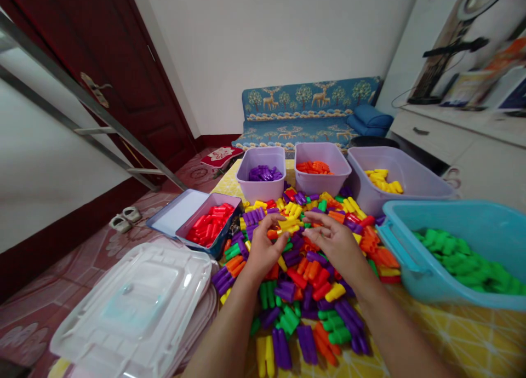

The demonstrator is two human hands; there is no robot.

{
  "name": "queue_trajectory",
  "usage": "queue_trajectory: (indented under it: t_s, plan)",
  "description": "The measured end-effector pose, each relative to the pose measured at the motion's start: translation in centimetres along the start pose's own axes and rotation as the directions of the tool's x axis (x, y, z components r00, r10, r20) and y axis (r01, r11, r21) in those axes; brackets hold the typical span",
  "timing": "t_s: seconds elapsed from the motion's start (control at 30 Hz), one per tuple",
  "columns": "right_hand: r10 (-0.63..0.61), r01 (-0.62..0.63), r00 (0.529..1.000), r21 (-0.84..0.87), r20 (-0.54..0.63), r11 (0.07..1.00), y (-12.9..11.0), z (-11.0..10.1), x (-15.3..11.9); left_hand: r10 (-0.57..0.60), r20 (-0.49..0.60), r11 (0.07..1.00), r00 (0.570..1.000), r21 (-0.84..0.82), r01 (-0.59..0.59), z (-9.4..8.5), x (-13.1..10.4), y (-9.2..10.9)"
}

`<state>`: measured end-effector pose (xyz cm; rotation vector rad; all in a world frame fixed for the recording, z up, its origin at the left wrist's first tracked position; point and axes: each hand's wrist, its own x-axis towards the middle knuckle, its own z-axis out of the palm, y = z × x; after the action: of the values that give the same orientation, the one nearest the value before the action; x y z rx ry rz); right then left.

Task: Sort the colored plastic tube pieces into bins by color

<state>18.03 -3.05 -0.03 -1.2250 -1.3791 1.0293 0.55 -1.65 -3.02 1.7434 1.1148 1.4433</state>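
My left hand (266, 247) is over a loose pile of coloured plastic building pieces, which look like short joined tubes. Its thumb and fingers curve around a yellow piece (291, 225) at the fingertips, partly hidden by the hand. Facing it from the right, my right hand (331, 240) has its fingers apart, thumb and index close to the same yellow piece, nothing visible in its grasp. Around both hands lie mixed purple, orange, red, green and yellow pieces; a purple piece (307, 344) and a yellow pair (265, 356) are nearest me.
Behind the pile stand lilac tubs with purple (261, 189), orange (322, 184) and yellow pieces (372, 200). A teal tub (427, 290) of green pieces is at right. At left are an open tin (219, 246) of red pieces and stacked clear lids (172, 279).
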Motion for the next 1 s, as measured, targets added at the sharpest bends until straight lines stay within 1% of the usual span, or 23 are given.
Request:
queue_trajectory:
  t_s: [0.1,0.17,0.27,0.37,0.47,0.53,0.6,0.67,0.7,0.73,0.77,0.8,0.83,0.87,0.9,0.93,0.97,1.0]
  plan:
    - [-0.048,0.058,0.996,-0.142,0.071,0.988,0.2,0.6,-0.2,0.006,0.108,0.99,0.994,-0.14,0.01,0.2,-0.1,0.2]
    - [-0.08,0.098,0.993,-0.225,0.088,0.969,0.3,0.6,-0.3,-0.015,0.149,0.982,0.989,-0.186,0.043,0.4,-0.1,0.3]
    - [-0.103,0.122,0.991,-0.277,0.084,0.953,0.3,0.4,-0.3,-0.062,0.141,0.976,0.988,-0.2,0.09,0.6,-0.1,0.3]
    - [-0.113,0.139,0.988,-0.292,0.105,0.946,0.2,0.3,-0.2,-0.076,0.115,0.977,0.99,-0.189,0.097,0.7,-0.1,0.4]
    - [-0.139,0.182,0.978,-0.315,0.154,0.931,-0.1,0.3,-0.3,-0.064,0.103,0.991,0.993,-0.113,0.075,0.6,-0.1,0.6]
    - [-0.11,0.181,0.972,-0.364,0.208,0.914,-0.3,-0.1,-0.5,-0.032,0.096,0.999,0.995,-0.011,0.033,0.5,-0.1,0.7]
    - [-0.049,0.172,0.956,-0.416,0.289,0.893,-0.6,-0.9,-0.6,0.015,0.097,0.995,0.995,0.098,-0.025,0.3,0.0,0.8]
    - [0.001,0.171,0.928,-0.427,0.372,0.888,-1.0,-2.1,-0.7,0.05,0.098,0.982,0.994,0.176,-0.066,0.1,0.1,0.6]
    - [0.015,0.161,0.92,-0.412,0.391,0.897,-1.2,-2.7,-0.7,0.058,0.094,0.976,0.994,0.204,-0.076,-0.1,0.2,0.5]
    - [0.027,0.133,0.924,-0.385,0.382,0.913,-1.4,-3.3,-0.6,0.061,0.082,0.97,0.995,0.231,-0.079,-0.1,0.2,0.4]
    - [0.028,0.088,0.945,-0.338,0.325,0.937,-1.6,-3.8,-0.5,0.06,0.065,0.963,0.996,0.257,-0.075,-0.2,0.3,0.2]
    - [0.011,0.046,0.976,-0.255,0.215,0.966,-1.9,-4.3,-0.3,0.058,0.047,0.957,0.997,0.28,-0.069,-0.3,0.3,0.0]
    - [-0.026,0.034,0.998,-0.129,0.064,0.991,-2.1,-4.6,-0.1,0.058,0.027,0.952,0.998,0.3,-0.064,-0.3,0.3,-0.2]
    - [-0.067,0.07,0.992,0.024,-0.104,0.997,-2.3,-4.9,0.1,0.059,0.009,0.946,0.998,0.318,-0.059,-0.3,0.3,-0.4]
    - [-0.099,0.146,0.961,0.171,-0.258,0.975,-2.5,-5.0,0.3,0.06,-0.004,0.941,0.998,0.334,-0.055,-0.3,0.3,-0.6]
    - [-0.114,0.23,0.922,0.284,-0.37,0.931,-2.7,-5.0,0.4,0.058,-0.018,0.935,0.998,0.35,-0.048,-0.3,0.3,-0.8]
    - [-0.118,0.289,0.894,0.355,-0.432,0.889,-2.8,-5.0,0.5,0.053,-0.03,0.929,0.998,0.367,-0.038,-0.3,0.2,-0.9]
    - [-0.111,0.302,0.889,0.386,-0.444,0.872,-2.7,-4.9,0.6,0.043,-0.042,0.922,0.998,0.387,-0.024,-0.3,0.2,-1.0]
